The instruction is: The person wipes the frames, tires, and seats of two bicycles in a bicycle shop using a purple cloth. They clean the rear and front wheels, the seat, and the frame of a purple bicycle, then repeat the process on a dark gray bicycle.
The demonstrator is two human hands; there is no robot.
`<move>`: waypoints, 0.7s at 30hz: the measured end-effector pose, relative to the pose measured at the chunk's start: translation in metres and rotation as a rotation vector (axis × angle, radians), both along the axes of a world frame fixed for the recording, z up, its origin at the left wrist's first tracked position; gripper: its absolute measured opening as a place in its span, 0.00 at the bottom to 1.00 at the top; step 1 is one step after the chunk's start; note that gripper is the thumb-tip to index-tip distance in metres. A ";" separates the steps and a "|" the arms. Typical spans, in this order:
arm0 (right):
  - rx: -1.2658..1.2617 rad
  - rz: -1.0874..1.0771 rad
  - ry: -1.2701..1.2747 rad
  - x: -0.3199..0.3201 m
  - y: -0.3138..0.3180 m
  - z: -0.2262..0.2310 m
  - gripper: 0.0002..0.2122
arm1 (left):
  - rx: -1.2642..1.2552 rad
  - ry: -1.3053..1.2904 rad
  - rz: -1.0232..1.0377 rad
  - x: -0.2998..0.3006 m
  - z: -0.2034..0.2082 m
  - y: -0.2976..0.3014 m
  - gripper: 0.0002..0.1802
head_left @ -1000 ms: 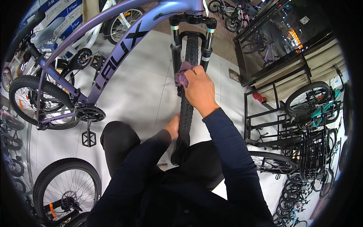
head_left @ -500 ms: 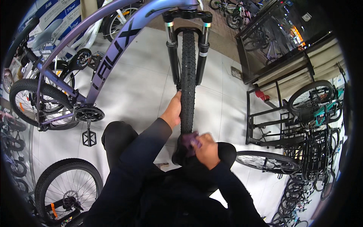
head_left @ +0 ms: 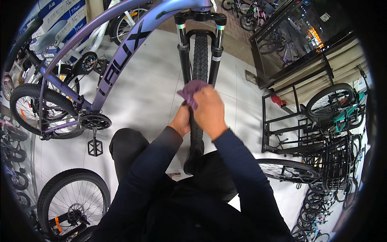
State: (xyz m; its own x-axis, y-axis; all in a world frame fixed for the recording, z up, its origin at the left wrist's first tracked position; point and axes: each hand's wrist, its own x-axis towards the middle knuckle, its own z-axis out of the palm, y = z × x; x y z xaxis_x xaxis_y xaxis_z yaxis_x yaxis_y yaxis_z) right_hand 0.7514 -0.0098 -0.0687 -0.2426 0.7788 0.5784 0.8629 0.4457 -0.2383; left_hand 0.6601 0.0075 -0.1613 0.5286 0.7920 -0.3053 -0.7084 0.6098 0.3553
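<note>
Right hand [head_left: 210, 108] wraps fingers round purple cloth [head_left: 194, 88] over front tire [head_left: 200, 56], centre, blocking part; left hand [head_left: 181, 120] beside tire, can't tell finger closure. Purple frame [head_left: 115, 74] left, second wheel [head_left: 42, 201] near left, black rack [head_left: 264, 125] right.

Dark navy sleeves [head_left: 246, 173] (plain, wrist-length) go with black trousers [head_left: 128, 147] and a black shoe [head_left: 193, 162].
</note>
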 end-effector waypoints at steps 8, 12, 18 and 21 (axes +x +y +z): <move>-0.475 -0.029 -0.175 0.027 -0.165 -0.089 0.04 | -0.068 0.008 -0.144 -0.001 -0.019 -0.005 0.22; -0.531 -0.197 0.189 0.048 -0.179 -0.090 0.07 | -0.062 0.272 -0.146 0.003 -0.083 -0.003 0.22; -0.534 -0.363 0.483 0.063 -0.167 -0.086 0.09 | 0.187 0.322 -0.302 0.023 -0.185 -0.049 0.16; -0.626 -0.438 0.669 0.065 -0.166 -0.095 0.11 | 0.091 0.186 -0.216 0.026 -0.183 -0.058 0.14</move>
State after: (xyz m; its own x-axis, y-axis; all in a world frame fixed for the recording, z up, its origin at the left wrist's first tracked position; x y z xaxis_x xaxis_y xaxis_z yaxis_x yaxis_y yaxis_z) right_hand 0.8164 -0.1762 -0.1632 0.3614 0.9310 -0.0517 0.5241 -0.2487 -0.8145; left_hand 0.6857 -0.0505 -0.3440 0.6297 0.6955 -0.3460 -0.4831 0.6994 0.5267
